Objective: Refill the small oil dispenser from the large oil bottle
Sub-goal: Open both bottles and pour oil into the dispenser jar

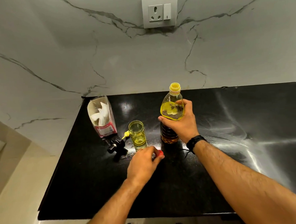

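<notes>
The large oil bottle (172, 109) stands upright on the black counter (231, 150) with its yellow neck uncapped. My right hand (183, 123) grips its body around the middle. To its left stands the small glass dispenser (137, 135), open at the top, with a little yellow oil at the bottom. My left hand (143, 163) is low over the counter in front of the dispenser and pinches a red cap (160, 153). The dispenser's black spout lid (115, 145) with a yellow tip lies on the counter to the left.
A clear pack of white tissues (101, 117) with a red label stands behind the lid at the back left. The counter's left edge drops to a pale floor. A marble wall with a socket (160, 12) rises behind. The counter's right side shows glare.
</notes>
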